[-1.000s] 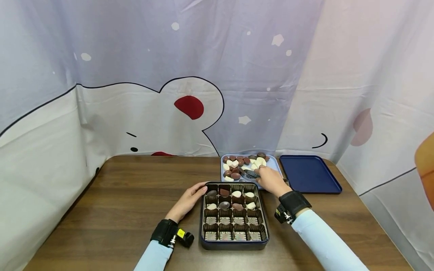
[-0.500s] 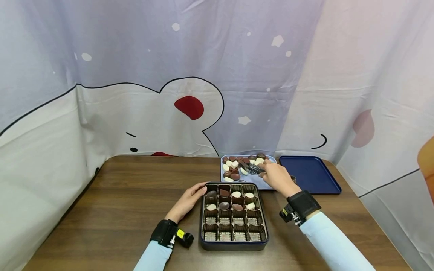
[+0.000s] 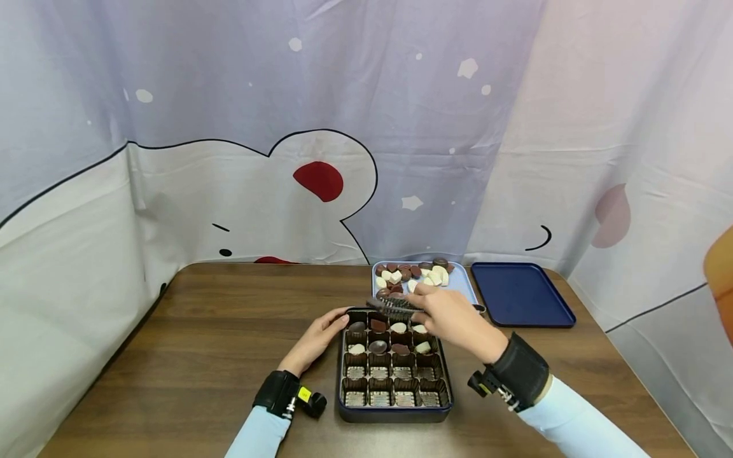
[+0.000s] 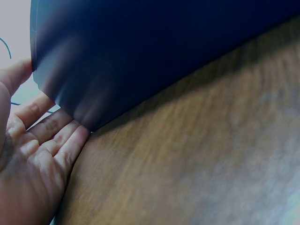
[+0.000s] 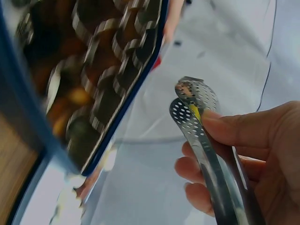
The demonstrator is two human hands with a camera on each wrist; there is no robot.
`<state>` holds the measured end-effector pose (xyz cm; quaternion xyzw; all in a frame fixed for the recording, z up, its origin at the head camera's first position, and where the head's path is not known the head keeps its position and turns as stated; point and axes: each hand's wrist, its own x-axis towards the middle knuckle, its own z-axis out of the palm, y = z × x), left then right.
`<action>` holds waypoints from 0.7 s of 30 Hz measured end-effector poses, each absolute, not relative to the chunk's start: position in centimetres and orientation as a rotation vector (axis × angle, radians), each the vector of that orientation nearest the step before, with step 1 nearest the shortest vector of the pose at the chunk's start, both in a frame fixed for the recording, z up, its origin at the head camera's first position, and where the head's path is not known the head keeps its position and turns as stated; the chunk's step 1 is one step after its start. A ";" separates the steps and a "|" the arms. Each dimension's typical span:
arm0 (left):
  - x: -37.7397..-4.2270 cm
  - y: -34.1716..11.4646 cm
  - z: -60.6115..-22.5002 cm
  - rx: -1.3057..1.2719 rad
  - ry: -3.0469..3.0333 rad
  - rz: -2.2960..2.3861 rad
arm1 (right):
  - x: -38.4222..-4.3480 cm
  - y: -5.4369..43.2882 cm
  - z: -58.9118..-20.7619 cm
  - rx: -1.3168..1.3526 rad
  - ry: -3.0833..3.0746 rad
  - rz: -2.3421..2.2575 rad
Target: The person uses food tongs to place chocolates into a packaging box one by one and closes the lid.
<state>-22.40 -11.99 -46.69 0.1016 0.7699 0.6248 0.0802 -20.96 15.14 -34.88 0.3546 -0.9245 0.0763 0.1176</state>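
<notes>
My left hand [image 3: 315,340] rests against the left rear corner of a dark blue chocolate box [image 3: 395,415], its thumb near the rim. In the left wrist view, its fingers [image 4: 47,129] lie against the box's outer wall. My right hand [image 3: 452,318] grips metal tongs [image 3: 395,310] with perforated heads, held over the box's back row. The right wrist view shows the tong heads [image 5: 185,112] close together; I cannot tell whether a chocolate is between them. White and brown chocolates [image 3: 378,346] sit in the two back rows; the front two rows of compartments show bare bottoms.
Behind the box, a light blue tray [image 3: 466,292] bears many white and brown chocolates [image 3: 438,275]. To its right lies a dark blue tray [image 3: 523,294]. A printed curtain [image 3: 229,191] hangs past the wooden table's [image 3: 240,299] far edge.
My right hand has brought the tongs from above the light blue tray toward the left and nearer, over the box's back edge. My left hand and the box have stayed in place.
</notes>
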 end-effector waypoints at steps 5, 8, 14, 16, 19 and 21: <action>-22.3 -11.9 -46.8 0.288 2.330 1.851 | -19.1 13.9 -35.4 1.208 -2.618 0.148; -22.3 -11.8 -46.8 0.282 2.335 1.848 | -18.2 13.2 -35.7 1.275 -2.599 0.115; -22.3 -11.7 -46.7 0.273 2.353 1.849 | -17.1 12.2 -36.2 1.350 -2.596 0.023; -22.3 -11.8 -46.7 0.276 2.355 1.850 | -16.9 12.0 -36.3 1.351 -2.601 -0.005; -22.3 -11.8 -46.7 0.277 2.355 1.847 | -16.8 11.9 -36.3 1.342 -2.612 -0.004; -22.3 -11.8 -46.8 0.282 2.354 1.849 | -16.8 12.0 -36.2 1.340 -2.616 0.019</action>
